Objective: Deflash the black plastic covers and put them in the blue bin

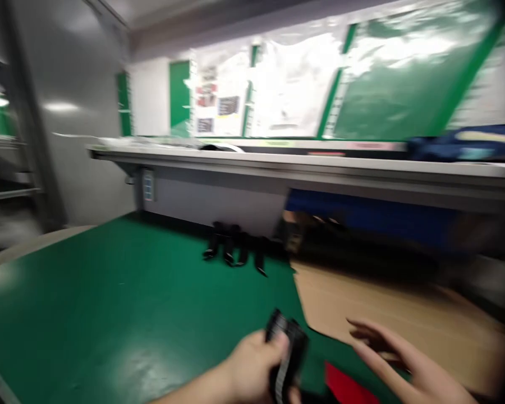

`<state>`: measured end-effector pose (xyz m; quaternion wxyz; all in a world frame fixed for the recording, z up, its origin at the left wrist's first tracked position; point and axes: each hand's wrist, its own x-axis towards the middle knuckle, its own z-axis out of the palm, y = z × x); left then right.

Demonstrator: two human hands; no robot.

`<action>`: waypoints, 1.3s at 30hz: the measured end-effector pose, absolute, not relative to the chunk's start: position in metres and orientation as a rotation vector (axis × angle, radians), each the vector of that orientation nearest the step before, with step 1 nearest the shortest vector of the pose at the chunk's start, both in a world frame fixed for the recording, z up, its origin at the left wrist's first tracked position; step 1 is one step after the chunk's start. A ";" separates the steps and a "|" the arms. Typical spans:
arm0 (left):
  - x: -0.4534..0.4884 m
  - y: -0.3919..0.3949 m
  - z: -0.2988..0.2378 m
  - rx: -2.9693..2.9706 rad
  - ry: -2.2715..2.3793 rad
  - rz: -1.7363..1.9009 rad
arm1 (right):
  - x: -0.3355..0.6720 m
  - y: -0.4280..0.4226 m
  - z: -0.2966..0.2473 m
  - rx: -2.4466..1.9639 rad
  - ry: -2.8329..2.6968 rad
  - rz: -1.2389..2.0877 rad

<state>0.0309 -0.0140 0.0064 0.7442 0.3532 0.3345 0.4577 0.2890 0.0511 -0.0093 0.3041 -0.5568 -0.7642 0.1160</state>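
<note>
My left hand (256,359) is closed around a dark, elongated black object (292,350) with a pale stripe along it. Motion blur keeps me from telling its kind. To the right, my right hand (399,359) is empty with its fingers apart and slightly curled, over the near edge of a cardboard flap (362,303). Between the two hands, a flat red piece (347,384) shows at the bottom edge, partly cut off by the frame.
Several small black pieces (235,247) lie in a row at the back of the green tabletop (109,303). A cardboard box with dark contents stands at the right under a shelf (252,160). Papers in clear sleeves (294,84) hang above; a power socket (148,185) sits below the shelf.
</note>
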 end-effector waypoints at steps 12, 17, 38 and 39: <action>0.029 -0.035 0.021 0.786 0.541 0.866 | 0.412 0.016 -0.018 -1.986 -1.909 0.148; 0.027 -0.033 0.016 0.923 0.532 0.799 | 0.394 0.034 -0.012 -1.823 -1.827 0.330; 0.029 -0.041 0.030 1.057 0.790 0.484 | 0.254 -0.019 0.005 -0.861 -2.366 -0.035; 0.030 -0.042 0.033 1.085 0.757 0.468 | 0.253 -0.019 0.005 -0.864 -2.370 -0.097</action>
